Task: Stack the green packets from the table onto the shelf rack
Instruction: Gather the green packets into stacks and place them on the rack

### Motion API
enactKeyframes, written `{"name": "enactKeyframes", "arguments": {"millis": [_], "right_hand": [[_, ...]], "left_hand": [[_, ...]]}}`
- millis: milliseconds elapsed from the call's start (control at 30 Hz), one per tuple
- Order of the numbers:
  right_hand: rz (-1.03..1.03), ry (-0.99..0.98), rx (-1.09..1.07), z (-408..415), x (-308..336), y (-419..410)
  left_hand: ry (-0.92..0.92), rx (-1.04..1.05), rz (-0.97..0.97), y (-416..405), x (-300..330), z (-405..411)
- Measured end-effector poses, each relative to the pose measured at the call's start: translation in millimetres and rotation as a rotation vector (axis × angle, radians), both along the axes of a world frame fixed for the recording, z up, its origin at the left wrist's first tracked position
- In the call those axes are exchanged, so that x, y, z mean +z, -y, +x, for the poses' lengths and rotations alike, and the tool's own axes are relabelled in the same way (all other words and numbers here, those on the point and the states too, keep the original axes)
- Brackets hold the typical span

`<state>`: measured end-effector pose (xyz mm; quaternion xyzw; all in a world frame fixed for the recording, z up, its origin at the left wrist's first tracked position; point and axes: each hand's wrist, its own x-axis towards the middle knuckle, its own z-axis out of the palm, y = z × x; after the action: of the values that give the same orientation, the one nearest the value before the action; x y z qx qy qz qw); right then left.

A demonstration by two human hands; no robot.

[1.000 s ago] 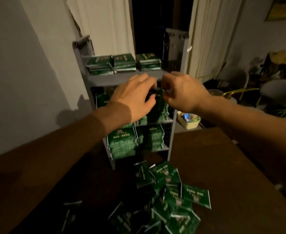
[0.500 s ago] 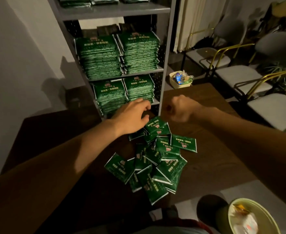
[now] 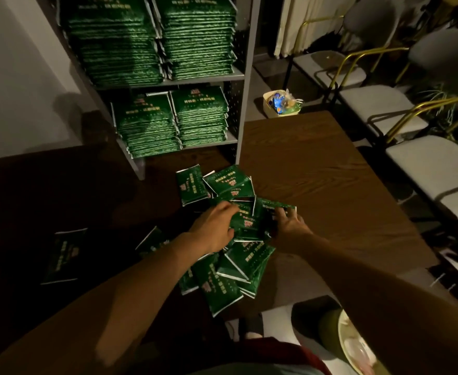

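Filling the shelf rack (image 3: 245, 77) is well along, yet a loose pile of green packets (image 3: 230, 269) remains on the tabletop (image 3: 317, 185). Both hands, the left hand (image 3: 213, 230) and right hand (image 3: 287, 226), spread over the pile; whether they grip any packet, I cannot tell.

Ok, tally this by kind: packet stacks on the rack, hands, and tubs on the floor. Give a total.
Packet stacks on the rack: 4
Hands: 2, the left hand and the right hand
Tub on the floor: 1
Total: 7
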<state>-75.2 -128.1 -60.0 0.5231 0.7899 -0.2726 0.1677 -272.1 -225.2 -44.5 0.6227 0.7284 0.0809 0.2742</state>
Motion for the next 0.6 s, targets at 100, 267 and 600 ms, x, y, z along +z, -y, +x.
{"name": "enactKeyframes", "arguments": {"millis": [100, 267, 600], "right_hand": [[0.063, -0.090, 0.010, 7, -18, 3], [0.144, -0.222, 0.138, 6, -25, 5], [0.258, -0.274, 0.260, -3, -31, 3]], "left_hand": [[0.025, 0.067, 0.006, 3, -20, 8], [0.071, 0.200, 0.100, 5, -32, 15], [0.040, 0.116, 0.184, 0, -40, 15]]}}
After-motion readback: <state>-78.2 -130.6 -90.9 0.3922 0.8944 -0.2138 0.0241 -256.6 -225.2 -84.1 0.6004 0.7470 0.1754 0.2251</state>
